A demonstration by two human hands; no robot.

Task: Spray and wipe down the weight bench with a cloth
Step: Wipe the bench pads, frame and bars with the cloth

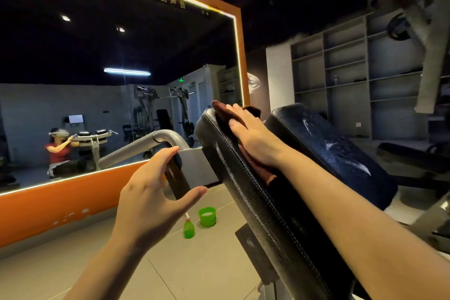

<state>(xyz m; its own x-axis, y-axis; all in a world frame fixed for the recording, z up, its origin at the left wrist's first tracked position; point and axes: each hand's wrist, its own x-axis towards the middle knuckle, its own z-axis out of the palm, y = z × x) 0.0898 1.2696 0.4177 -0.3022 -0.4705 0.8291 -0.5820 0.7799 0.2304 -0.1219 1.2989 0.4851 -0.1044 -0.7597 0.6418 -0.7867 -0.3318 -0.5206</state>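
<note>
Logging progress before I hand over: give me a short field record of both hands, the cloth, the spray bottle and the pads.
right hand: flat on cloth, pressing it to pad
cloth: dark red, on near pad's upper end
left hand: open, fingers spread, holding nothing
near pad: black, tilted
far pad: black, wet streaks visible
spray bottle: green, upright on floor
green cup: beside bottle

From my feed the bench pad [243,178] is grainy black leather-look vinyl, pretty glossy, with white stitching. Cloth [258,168] is soft matt reddish-brown fabric. Frame tube [136,147] is smooth grey metal, bottle [189,229] shiny green plastic.
</note>
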